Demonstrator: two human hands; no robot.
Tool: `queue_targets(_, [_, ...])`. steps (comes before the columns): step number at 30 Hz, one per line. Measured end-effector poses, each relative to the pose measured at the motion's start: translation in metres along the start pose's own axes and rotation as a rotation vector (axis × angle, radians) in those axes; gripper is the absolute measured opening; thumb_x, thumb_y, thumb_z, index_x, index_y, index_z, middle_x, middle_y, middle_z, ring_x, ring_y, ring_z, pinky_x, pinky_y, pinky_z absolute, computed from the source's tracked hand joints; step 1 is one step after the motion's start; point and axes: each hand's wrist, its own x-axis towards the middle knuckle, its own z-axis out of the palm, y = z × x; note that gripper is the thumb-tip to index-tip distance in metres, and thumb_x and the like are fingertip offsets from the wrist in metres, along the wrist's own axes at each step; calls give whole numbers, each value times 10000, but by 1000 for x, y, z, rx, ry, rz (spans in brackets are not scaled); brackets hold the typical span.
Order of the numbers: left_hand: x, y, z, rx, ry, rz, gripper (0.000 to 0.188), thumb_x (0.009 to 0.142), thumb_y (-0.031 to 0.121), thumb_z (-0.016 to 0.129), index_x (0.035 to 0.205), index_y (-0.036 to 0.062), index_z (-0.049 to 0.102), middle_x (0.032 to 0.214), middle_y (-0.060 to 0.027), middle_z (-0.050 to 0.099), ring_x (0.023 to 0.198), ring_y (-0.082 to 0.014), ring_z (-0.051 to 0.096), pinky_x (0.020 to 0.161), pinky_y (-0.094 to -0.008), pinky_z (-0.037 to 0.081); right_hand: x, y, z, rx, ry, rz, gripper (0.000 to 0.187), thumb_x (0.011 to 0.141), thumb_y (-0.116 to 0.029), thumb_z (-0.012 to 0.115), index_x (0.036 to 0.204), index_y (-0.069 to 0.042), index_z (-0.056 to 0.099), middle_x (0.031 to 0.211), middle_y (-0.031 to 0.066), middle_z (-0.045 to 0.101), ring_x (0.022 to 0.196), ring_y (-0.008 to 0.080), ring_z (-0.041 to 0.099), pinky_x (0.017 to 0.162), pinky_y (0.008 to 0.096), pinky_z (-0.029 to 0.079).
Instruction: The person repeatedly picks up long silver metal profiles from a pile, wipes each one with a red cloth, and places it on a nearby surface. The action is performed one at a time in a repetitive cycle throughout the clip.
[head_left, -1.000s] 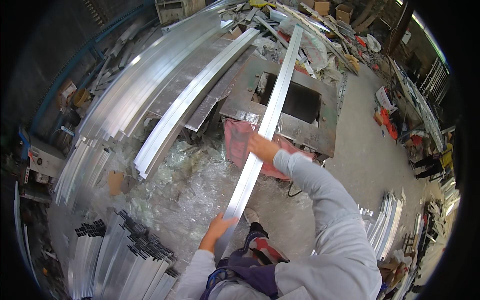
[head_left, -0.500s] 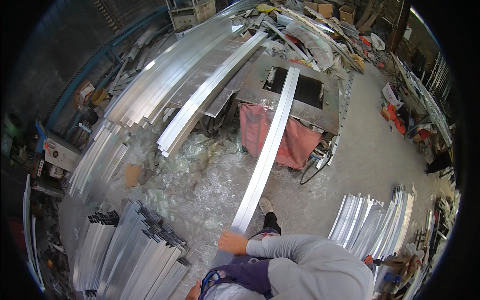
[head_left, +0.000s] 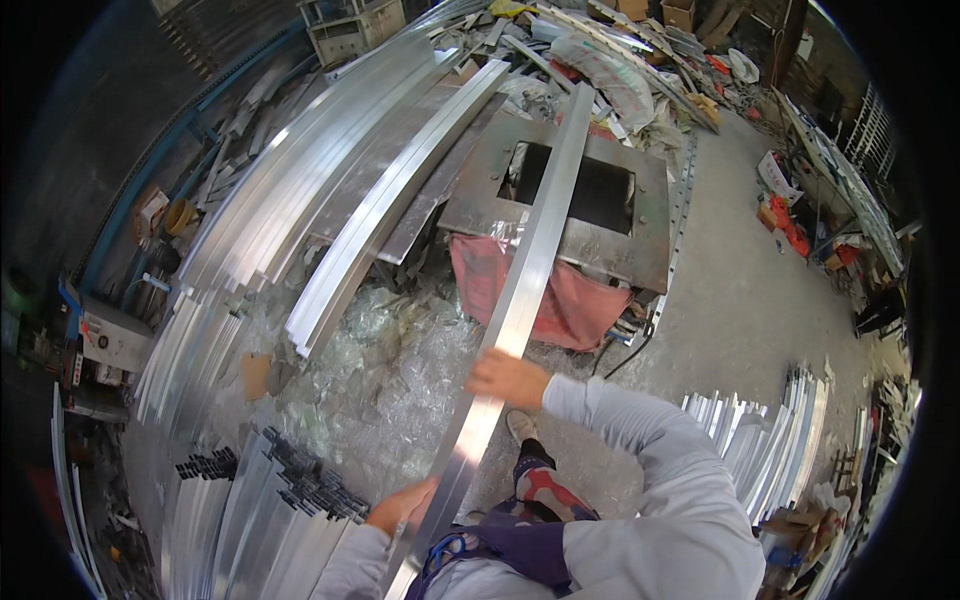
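A long, silvery metal profile (head_left: 530,275) slants from close against my body up and away. Its far part lies over a metal-topped stand (head_left: 625,250) with a dark square opening. My right hand (head_left: 508,377) is closed over the profile about midway along, with its fingers wrapped across the top. Lower down, my left hand (head_left: 403,503) grips the profile's left edge near my waist; some of its fingers are hidden. A red cloth (head_left: 478,275) hangs from the stand's near side, partly behind the profile.
More metal profiles (head_left: 400,200) lie on supports left of the stand. Bundles with dark ends (head_left: 310,485) stand at lower left, and another bundle (head_left: 755,435) at right. Crumpled clear plastic film (head_left: 370,350) covers the floor. Scrap (head_left: 600,75) is heaped at the back.
My right hand has moved forward and up along with the profile, which has turned to show another face. My left hand has come up to the profile. The view has shifted slightly.
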Motion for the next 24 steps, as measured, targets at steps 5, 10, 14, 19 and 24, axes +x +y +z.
queue_targets(5, [120,158,93,508,133,283,788,873,657,522,1138,-77,635,1043,-225,681,1022,-312,645,899,-376,477,-35,151,-48,-269,-41,216,385,789,-115,586,1172,-111,556,1136,125,556,1142,295,528,1030,457,402])
queue_targets(10, [187,236,144,674,271,558,785,812,668,577,1046,-76,670,1015,-295,666,1021,-419,632,878,-435,470,-40,247,-61,-464,-50,308,349,817,-113,576,1164,-99,547,1160,103,561,1113,280,535,1024,414,395])
queue_targets(14, [189,223,129,657,281,584,752,795,644,615,1034,-67,678,1006,-280,673,1006,-420,635,869,-429,477,-24,266,-60,-617,-149,302,253,810,-116,585,1063,-103,579,1072,92,580,1100,270,537,1021,413,398])
queue_targets(19, [146,130,82,702,364,428,711,789,574,665,1199,-5,611,1110,-243,657,1053,-365,632,897,-408,478,-29,206,-14,-450,-407,206,166,777,-104,594,940,-113,563,1000,89,559,1052,283,526,1042,421,379])
queue_targets(24, [91,-45,7,655,381,305,692,794,540,685,1236,19,579,1148,-198,655,1071,-304,625,919,-382,468,-16,46,49,-108,-371,98,160,744,-112,601,900,-111,564,950,81,546,1004,269,528,945,404,399])
